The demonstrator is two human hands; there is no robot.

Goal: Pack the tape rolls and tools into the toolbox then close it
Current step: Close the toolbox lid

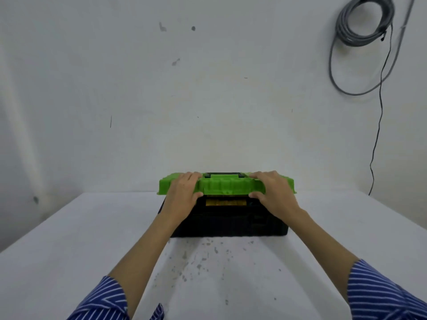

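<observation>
We hold the green lid [225, 184] with left hand [184, 192] and right hand [272, 194], thumbs curled beneath its front edge and fingers on top, likely to guide it squarely onto the black toolbox [231, 221] near the table's [92, 239] far edge.

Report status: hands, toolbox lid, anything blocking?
Left hand and right hand both grip green lid. Lid not fully down on black toolbox. No visible obstruction.

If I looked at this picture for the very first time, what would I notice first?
The bright green plastic lid jumps out first, at the far middle of the white table, sitting on a black plastic toolbox and not quite shut. The left hand and right hand grip its front edge, thumbs underneath. High on the wall to the right hangs a coiled grey cable.
</observation>
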